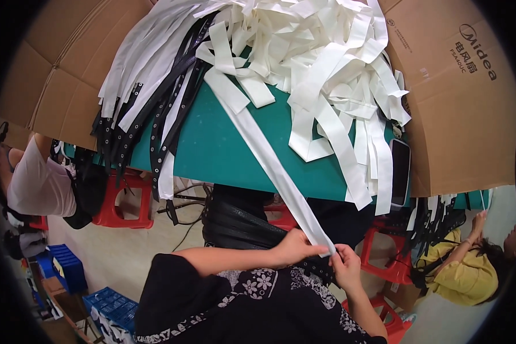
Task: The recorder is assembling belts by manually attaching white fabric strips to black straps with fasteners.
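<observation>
A long white fabric strip (pixel 269 157) runs from the pile on the table down over the front edge towards me. My left hand (pixel 295 249) pinches it near its lower end, thumb on top. Right beside it, my right hand (pixel 345 265) has thumb and fingers closed on the very tip of the same strip. The strip looks folded lengthwise along its lower stretch. Across the far part of the green table (pixel 235 155) lies a tangled heap of white strips (pixel 327 74). To its left hang black straps with metal eyelets (pixel 157 135), among more white strips (pixel 146 57).
Cardboard panels stand at the left (pixel 63 69) and right (pixel 441 114) of the table. A phone (pixel 400 172) lies at the table's right edge. Red stools (pixel 123 200) stand below. People sit at both sides, one in a yellow top (pixel 461 272). Blue crates (pixel 69 268) are at lower left.
</observation>
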Tool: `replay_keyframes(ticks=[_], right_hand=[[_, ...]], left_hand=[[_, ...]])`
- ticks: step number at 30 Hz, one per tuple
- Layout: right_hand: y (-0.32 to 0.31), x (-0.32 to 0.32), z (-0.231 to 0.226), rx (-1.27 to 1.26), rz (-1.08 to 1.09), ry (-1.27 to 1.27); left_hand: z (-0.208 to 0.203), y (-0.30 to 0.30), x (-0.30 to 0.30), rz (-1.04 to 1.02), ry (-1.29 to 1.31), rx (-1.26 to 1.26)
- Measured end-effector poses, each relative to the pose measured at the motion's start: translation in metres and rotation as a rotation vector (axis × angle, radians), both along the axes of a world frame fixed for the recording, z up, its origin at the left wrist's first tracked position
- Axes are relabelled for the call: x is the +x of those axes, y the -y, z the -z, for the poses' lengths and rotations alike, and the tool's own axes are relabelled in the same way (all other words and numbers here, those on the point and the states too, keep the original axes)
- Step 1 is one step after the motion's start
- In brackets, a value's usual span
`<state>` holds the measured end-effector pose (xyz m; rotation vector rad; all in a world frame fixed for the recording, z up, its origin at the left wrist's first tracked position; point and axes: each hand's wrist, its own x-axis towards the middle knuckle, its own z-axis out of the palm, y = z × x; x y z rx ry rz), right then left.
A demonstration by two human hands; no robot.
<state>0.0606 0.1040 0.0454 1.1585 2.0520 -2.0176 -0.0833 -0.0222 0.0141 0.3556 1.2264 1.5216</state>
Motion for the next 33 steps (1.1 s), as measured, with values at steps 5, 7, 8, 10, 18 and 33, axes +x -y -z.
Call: replay_keyframes(ticks=[5, 7, 8, 10, 18, 33], right_hand=[[-0.002, 0.001, -0.012, -0.278, -0.007, -0.116], [0.001, -0.009, -0.007, -0.211, -0.025, -0.038], [-0.004, -0.006, 0.003, -0.204, -0.011, -0.010], [-0.011, -0.003, 0.002, -0.178, 0.025, -0.018], [-0.024, 0.018, 0.003, 0.180, -0.022, 0.081], [-0.028, 0.028, 0.040, 0.079, -0.004, 0.026]], left_hand=[[0.004, -0.006, 0.002, -0.053, -0.036, -0.002], [0.001, -0.001, 0.001, 0.136, -0.107, -0.044], [-0.002, -0.002, -0.004, 0.287, 0.013, -0.054], [-0.039, 0.007, -0.043, 0.730, -0.173, -0.143], [-0.033, 0.036, -0.261, 0.028, -1.923, -0.124], [-0.087, 0.064, -0.381, -0.864, -1.001, -0.139]])
